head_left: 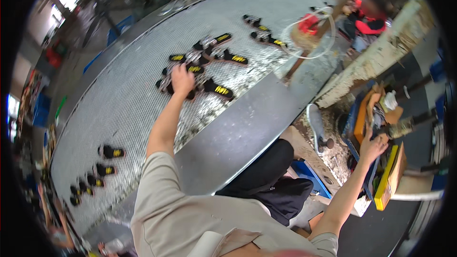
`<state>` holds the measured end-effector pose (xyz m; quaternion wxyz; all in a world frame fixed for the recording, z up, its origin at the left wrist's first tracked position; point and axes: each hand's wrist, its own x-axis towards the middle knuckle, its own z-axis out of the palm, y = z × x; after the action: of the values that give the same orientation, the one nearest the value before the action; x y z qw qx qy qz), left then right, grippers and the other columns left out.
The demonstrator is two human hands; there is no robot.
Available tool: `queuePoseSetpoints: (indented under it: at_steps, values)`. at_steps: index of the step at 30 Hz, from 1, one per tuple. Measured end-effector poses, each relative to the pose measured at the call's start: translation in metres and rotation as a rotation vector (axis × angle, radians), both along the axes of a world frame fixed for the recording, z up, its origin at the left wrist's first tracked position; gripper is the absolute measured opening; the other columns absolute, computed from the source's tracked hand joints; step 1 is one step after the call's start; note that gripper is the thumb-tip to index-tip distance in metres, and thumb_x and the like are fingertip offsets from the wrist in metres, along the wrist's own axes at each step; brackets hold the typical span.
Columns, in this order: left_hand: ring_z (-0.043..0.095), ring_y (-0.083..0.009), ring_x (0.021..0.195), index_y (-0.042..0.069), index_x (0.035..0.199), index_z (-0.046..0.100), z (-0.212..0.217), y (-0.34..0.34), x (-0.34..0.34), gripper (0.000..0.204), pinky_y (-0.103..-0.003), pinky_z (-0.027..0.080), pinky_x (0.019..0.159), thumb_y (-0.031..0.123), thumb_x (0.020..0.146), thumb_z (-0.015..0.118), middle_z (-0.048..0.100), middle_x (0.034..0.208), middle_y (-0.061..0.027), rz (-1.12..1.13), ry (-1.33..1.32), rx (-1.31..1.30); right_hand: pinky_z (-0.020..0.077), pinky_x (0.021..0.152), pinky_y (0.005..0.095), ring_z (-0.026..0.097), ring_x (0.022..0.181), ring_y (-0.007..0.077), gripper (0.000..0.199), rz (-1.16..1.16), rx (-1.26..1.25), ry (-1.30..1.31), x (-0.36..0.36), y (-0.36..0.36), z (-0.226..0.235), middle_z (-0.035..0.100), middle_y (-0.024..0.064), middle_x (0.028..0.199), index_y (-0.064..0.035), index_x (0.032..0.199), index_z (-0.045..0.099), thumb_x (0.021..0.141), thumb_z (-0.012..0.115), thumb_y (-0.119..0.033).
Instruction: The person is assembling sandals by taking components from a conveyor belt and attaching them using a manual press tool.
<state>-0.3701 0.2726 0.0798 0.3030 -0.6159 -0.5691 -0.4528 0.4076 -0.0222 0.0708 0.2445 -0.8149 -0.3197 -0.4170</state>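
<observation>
Shoulder: beige short-sleeved shirt (190, 214) fills the bottom of my view, closest to the lens, with dark trousers (271, 181) just past it.
Left hand: I've got my left hand (182, 80) stretched out over the round perforated metal table (119, 109), palm down, fingers curled onto a black part with yellow markings (190, 69); whether it is truly gripped, I cannot tell.
Cluster: that part sits in a bunch of black-and-yellow pieces with silver metal fittings (202, 62), right under and around my left hand, mid-table.
Other pieces: a second small pair of the same black-and-yellow parts (262, 31) lies further out; a loose scatter of them (97, 171) sits near the table's left edge, well apart from my hand.
Right hand: my right hand (373, 145) is off the table entirely, resting on the edge of a cluttered orange and blue tray (359, 119); fingers look bent, any hold is hidden from me.
Side bench: a yellow flat box (388, 181) stands just beside that hand.
Far side: another person in a red vest (369, 21) is beyond the table rim.
</observation>
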Motion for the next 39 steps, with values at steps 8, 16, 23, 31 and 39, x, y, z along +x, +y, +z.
queuePoseSetpoints:
  at_steps: [8, 16, 23, 31, 39]
  values:
    - [0.062, -0.0479, 0.107, -0.003, 0.095, 0.077, 0.023, 0.137, -0.055, 0.037, -0.058, 0.047, 0.099, 0.030, 0.086, 0.064, 0.071, 0.107, -0.0289, 0.121, 0.117, -0.310, 0.0270, 0.124, 0.0530, 0.037, 0.146, 0.0536, 0.073, 0.126, 0.111, 0.227, -0.015, 0.033, 0.036, 0.061, 0.0289, 0.142, 0.0128, 0.131, 0.065, 0.099, 0.061, -0.053]
    - [0.072, -0.0399, 0.107, 0.009, 0.109, 0.082, 0.035, 0.176, -0.050, 0.038, -0.048, 0.055, 0.097, 0.036, 0.087, 0.066, 0.077, 0.113, -0.0205, 0.085, -0.383, -0.605, 0.0258, 0.125, 0.0532, 0.034, 0.149, 0.0509, 0.077, 0.146, 0.150, 0.248, -0.010, 0.023, 0.047, 0.057, 0.0312, 0.144, 0.0144, 0.133, 0.061, 0.100, 0.061, -0.055]
    - [0.076, -0.0349, 0.098, 0.002, 0.110, 0.080, 0.084, 0.113, -0.024, 0.031, -0.042, 0.057, 0.090, 0.021, 0.088, 0.071, 0.079, 0.103, -0.0207, -0.069, -0.512, -0.195, 0.0218, 0.126, 0.0534, 0.029, 0.151, 0.0515, 0.085, 0.176, 0.140, 0.355, -0.008, 0.033, 0.034, 0.053, 0.0346, 0.147, 0.0160, 0.139, 0.056, 0.099, 0.059, -0.058]
    - [0.070, -0.0246, 0.088, -0.002, 0.108, 0.076, 0.052, -0.061, 0.095, 0.019, -0.035, 0.054, 0.082, 0.012, 0.096, 0.073, 0.072, 0.099, -0.0145, -0.497, -0.575, -0.087, 0.0237, 0.125, 0.0548, 0.034, 0.147, 0.0535, 0.081, 0.158, 0.161, 0.334, 0.002, 0.027, -0.004, 0.056, 0.0336, 0.143, 0.0155, 0.137, 0.057, 0.098, 0.062, -0.056]
    - [0.066, -0.0292, 0.096, -0.005, 0.128, 0.062, -0.089, -0.216, 0.203, 0.034, -0.039, 0.053, 0.087, 0.004, 0.094, 0.061, 0.066, 0.104, -0.0180, -0.745, -0.656, -0.469, 0.0219, 0.127, 0.0533, 0.040, 0.144, 0.0516, 0.078, 0.180, 0.173, 0.292, -0.004, 0.016, -0.009, 0.060, 0.0347, 0.138, 0.0158, 0.134, 0.059, 0.098, 0.063, -0.053]
